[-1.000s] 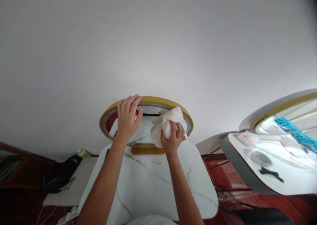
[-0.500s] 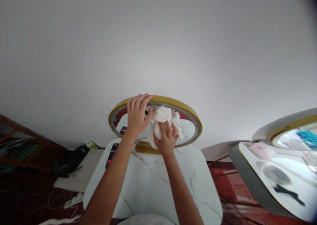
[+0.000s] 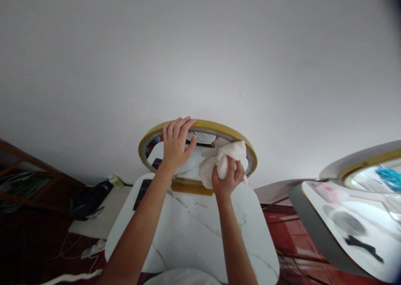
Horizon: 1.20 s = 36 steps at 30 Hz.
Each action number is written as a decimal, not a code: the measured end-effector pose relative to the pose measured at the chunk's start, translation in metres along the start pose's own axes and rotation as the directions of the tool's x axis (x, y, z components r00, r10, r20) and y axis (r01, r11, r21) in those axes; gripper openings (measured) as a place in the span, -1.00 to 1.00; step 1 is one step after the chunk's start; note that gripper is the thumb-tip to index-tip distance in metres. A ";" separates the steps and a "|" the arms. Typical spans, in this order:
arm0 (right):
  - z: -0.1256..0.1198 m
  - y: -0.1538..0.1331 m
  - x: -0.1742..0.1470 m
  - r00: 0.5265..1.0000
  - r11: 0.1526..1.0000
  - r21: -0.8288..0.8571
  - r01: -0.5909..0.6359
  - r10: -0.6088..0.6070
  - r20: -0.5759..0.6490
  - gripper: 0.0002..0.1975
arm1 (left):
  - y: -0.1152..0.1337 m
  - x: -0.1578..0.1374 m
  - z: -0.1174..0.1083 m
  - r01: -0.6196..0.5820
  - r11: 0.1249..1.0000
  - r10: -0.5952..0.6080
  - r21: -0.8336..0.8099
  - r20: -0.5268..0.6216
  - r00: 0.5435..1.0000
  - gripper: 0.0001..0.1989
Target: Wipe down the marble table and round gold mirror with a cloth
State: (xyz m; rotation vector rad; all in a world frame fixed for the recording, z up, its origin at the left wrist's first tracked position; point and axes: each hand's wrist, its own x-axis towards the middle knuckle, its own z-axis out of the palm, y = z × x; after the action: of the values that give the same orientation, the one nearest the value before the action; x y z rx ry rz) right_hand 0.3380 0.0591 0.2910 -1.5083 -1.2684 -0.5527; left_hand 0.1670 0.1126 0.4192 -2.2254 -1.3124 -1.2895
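A round mirror (image 3: 196,161) with a gold frame stands on the white marble-patterned table (image 3: 194,230), close to the wall. My left hand (image 3: 176,143) grips its upper rim left of the middle, fingers over the top edge and thumb on the front. Bunched in my right hand (image 3: 228,178) is a white cloth (image 3: 224,155), pressed against the right part of the glass; some of the fingers are hidden by its folds. The glass reflects the tabletop, the cloth and a phone.
A dark phone (image 3: 142,194) lies at the table's left edge. On the right stands a second table (image 3: 360,218) bearing a black strap-like item (image 3: 365,248) and another gold-framed mirror (image 3: 354,170). A black bag (image 3: 90,199), a bottle (image 3: 115,181) and a power strip (image 3: 94,249) are at left.
My right hand has moved the cloth from the middle of the glass to its right side, uncovering the centre. My left hand stays on the upper rim.
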 end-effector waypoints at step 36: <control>0.004 -0.015 -0.004 0.991 0.994 0.032 0.108 -0.111 0.078 -0.52 | 0.009 -0.001 0.010 0.059 0.998 -0.058 0.008 -0.045 0.997 -0.46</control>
State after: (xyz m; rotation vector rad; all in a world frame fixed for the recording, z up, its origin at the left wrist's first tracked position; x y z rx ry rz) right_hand 0.3222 0.0595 0.2922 -1.4566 -1.4218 -0.5484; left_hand 0.1798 0.1126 0.4147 -2.1541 -1.3745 -1.3420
